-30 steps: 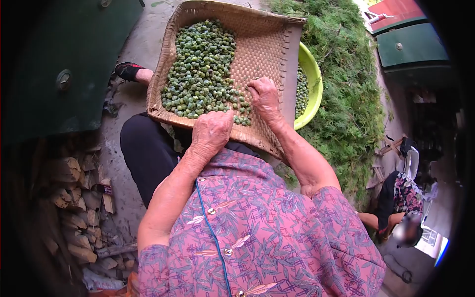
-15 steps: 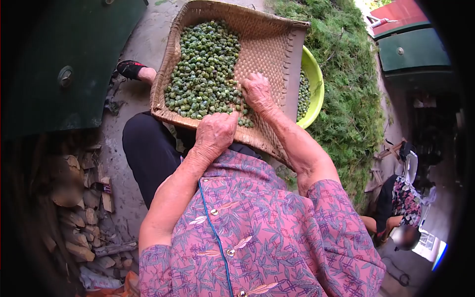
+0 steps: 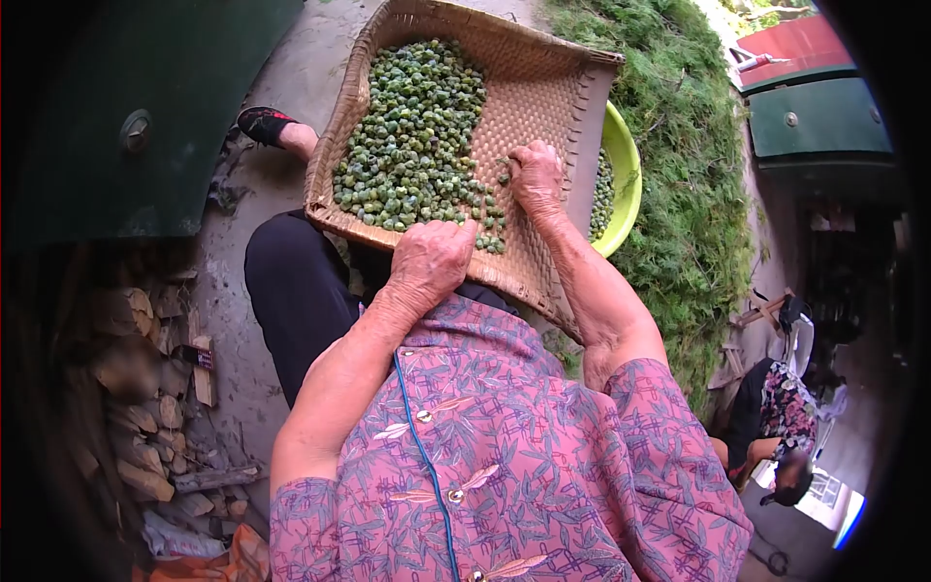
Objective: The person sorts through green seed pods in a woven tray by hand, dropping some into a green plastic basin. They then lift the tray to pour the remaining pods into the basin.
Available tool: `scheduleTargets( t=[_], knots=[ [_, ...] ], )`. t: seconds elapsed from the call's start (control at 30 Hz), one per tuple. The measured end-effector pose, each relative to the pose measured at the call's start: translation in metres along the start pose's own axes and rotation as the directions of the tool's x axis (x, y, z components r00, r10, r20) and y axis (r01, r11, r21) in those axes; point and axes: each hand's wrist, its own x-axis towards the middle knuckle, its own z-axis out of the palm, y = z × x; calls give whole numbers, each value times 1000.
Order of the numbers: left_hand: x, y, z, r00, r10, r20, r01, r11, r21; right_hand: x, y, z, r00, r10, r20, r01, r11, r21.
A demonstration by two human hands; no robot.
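Note:
A woven winnowing basket (image 3: 519, 112) lies tilted across my lap, with a heap of small round green fruits (image 3: 412, 136) along its left side. My left hand (image 3: 433, 260) is closed at the near rim, its fingertips beside the lower edge of the heap; what they hold, if anything, is hidden. Over the bare weave to the right of the heap, my right hand (image 3: 536, 179) is closed in a pinch, with a couple of green fruits at its fingertips. Beyond the basket's smooth right lip, a yellow-green basin (image 3: 628, 179) holds more of these fruits.
Cut green branches (image 3: 679, 165) cover the ground at the right. Split firewood (image 3: 145, 417) is piled at the left, under a dark green panel (image 3: 87, 116). Another person (image 3: 776, 417) sits at the far right. A shoe (image 3: 262, 124) shows left of the basket.
My right hand has shifted away from the heap, toward the basket's right lip. My left hand stays near the rim. The whole view has shifted slightly.

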Motion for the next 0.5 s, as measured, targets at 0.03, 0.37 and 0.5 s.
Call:
scheduleTargets(
  t=[0.03,0.37,0.5],
  knots=[
    [0,0,0,1000,-2,6,2,1000,-1,1,-1,-1,1000,-1,1,1,1000,0],
    [0,0,2,1000,13,-6,-12,1000,4,4,-10,5,996,-33,80,39,996,-77],
    [0,0,0,1000,14,6,-14,1000,9,9,-9,6,989,-132,68,140,982,-130]
  ],
)
